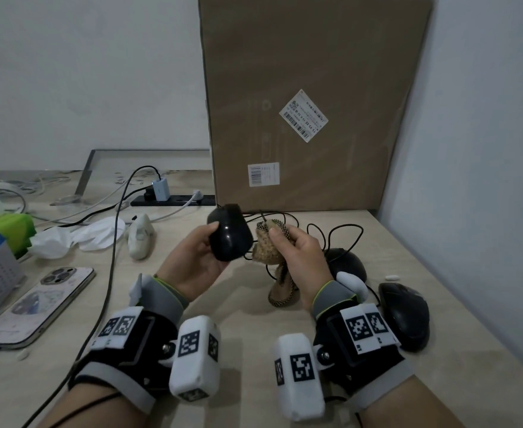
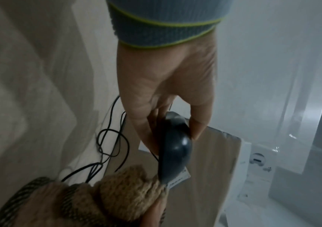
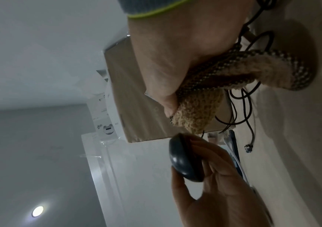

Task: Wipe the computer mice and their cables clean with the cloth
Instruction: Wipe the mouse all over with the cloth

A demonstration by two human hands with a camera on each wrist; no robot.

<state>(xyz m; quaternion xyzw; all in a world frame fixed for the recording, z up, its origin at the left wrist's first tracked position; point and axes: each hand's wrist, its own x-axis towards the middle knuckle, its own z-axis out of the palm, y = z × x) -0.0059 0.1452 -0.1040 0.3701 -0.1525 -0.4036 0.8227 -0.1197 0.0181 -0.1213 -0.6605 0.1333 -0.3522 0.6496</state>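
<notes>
My left hand (image 1: 198, 254) holds a glossy black mouse (image 1: 230, 232) above the table, thumb on top and fingers underneath; the same mouse (image 2: 175, 152) shows in the left wrist view and again as mouse (image 3: 183, 162) in the right wrist view. My right hand (image 1: 297, 257) grips a tan knitted cloth (image 1: 269, 242) with a dark speckled border, bunched right beside the mouse. The cloth's tail hangs down to the table. The mouse's thin black cable (image 1: 334, 233) loops on the table behind. Two more black mice (image 1: 346, 261) (image 1: 405, 313) lie to the right.
A big cardboard box (image 1: 309, 103) stands against the wall behind. To the left lie a phone (image 1: 38, 304), crumpled tissues (image 1: 78, 236), a white gadget (image 1: 141, 239), a power strip (image 1: 173, 199) with a charger, and a black cord (image 1: 112, 257) crossing the wooden table (image 1: 254, 319).
</notes>
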